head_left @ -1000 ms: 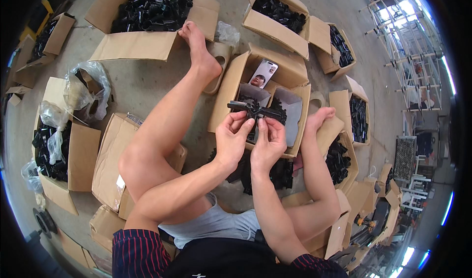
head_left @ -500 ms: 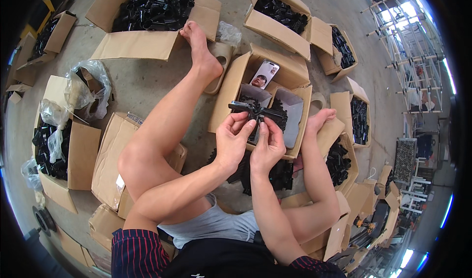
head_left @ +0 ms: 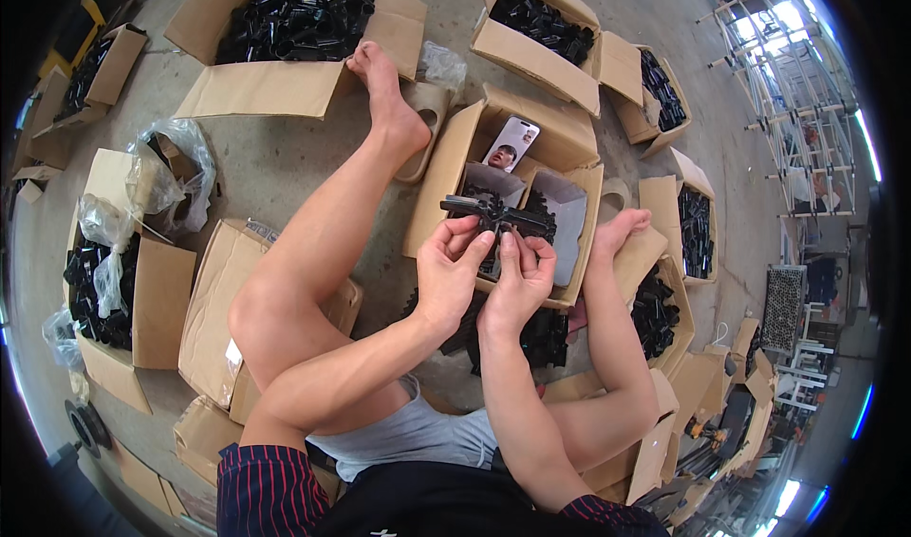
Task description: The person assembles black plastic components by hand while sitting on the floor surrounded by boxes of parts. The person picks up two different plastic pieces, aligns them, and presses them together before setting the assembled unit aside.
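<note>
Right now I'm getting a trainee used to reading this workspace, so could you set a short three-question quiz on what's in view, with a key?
1. Multiple choice: which hands touch the slim black part? A) left only; B) right only; C) both.
2. True or false: the phone is inside the cardboard box in front of the person.
3. Short answer: what colour are the two open containers in that box?

Key:
1. C: the left hand and the right hand both have it at their fingertips.
2. True.
3. Grey.
</note>
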A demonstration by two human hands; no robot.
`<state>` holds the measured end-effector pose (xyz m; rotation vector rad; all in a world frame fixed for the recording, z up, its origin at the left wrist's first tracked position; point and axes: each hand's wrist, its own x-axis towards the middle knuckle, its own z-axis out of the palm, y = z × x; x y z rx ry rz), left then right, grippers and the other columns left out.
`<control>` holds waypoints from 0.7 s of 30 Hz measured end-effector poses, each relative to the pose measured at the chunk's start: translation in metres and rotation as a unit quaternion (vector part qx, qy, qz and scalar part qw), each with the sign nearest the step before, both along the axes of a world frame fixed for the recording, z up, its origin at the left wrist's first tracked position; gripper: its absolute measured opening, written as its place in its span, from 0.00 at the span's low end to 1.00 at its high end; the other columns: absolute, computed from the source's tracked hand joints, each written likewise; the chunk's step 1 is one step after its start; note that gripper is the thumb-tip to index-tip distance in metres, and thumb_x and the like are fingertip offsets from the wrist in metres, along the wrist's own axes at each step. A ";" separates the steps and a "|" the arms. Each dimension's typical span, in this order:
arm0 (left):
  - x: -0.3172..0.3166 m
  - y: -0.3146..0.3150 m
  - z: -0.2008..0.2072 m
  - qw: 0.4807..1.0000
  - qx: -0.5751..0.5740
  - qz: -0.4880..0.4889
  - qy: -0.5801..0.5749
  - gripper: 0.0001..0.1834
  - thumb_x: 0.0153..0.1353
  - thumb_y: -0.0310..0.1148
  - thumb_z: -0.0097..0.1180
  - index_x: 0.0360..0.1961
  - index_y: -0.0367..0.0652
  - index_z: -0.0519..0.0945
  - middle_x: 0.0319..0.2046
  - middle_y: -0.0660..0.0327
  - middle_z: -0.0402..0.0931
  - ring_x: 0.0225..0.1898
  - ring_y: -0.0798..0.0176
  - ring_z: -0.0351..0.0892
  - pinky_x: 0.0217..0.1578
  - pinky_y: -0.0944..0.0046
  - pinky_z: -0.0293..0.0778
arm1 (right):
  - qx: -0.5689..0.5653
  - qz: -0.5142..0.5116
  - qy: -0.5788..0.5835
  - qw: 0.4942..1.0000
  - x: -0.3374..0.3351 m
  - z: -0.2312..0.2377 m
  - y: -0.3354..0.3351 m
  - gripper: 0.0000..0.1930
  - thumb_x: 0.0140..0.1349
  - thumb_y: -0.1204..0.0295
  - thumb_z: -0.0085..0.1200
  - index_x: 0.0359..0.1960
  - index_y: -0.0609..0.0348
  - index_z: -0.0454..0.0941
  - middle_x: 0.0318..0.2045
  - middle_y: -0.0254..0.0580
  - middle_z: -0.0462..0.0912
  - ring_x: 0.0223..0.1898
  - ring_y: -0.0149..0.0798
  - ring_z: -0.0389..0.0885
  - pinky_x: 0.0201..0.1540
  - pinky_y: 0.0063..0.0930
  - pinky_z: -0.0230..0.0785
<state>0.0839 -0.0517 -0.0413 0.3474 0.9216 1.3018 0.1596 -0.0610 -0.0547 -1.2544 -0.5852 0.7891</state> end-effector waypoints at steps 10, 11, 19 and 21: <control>0.002 -0.002 -0.003 1.000 0.006 0.003 -0.012 0.11 0.66 0.20 0.59 0.49 0.33 0.75 0.45 0.57 0.83 0.46 0.71 0.81 0.49 0.71 0.77 | -0.003 0.015 -0.013 1.000 0.004 0.005 -0.003 0.18 0.65 0.80 0.62 0.50 0.60 0.67 0.44 0.53 0.86 0.47 0.34 0.83 0.54 0.25 0.72; 0.002 -0.002 -0.003 1.000 0.003 0.000 -0.008 0.11 0.66 0.20 0.59 0.49 0.33 0.75 0.46 0.56 0.83 0.47 0.71 0.81 0.49 0.70 0.77 | -0.007 0.016 -0.020 1.000 0.005 0.007 -0.003 0.18 0.65 0.80 0.62 0.51 0.60 0.66 0.44 0.53 0.86 0.47 0.34 0.83 0.53 0.25 0.72; 0.000 -0.002 -0.002 1.000 -0.002 -0.001 -0.003 0.11 0.66 0.19 0.59 0.48 0.32 0.75 0.46 0.55 0.83 0.47 0.70 0.81 0.49 0.69 0.78 | -0.029 0.027 0.008 0.999 0.006 0.006 -0.002 0.21 0.64 0.79 0.63 0.54 0.61 0.66 0.43 0.50 0.85 0.47 0.33 0.82 0.54 0.26 0.70; 0.000 -0.002 -0.002 1.000 -0.004 -0.002 -0.003 0.11 0.66 0.19 0.59 0.48 0.32 0.75 0.46 0.54 0.83 0.47 0.70 0.81 0.49 0.69 0.78 | -0.034 0.027 0.026 0.999 0.007 0.006 -0.002 0.22 0.64 0.79 0.63 0.56 0.61 0.66 0.43 0.49 0.85 0.46 0.32 0.82 0.55 0.27 0.70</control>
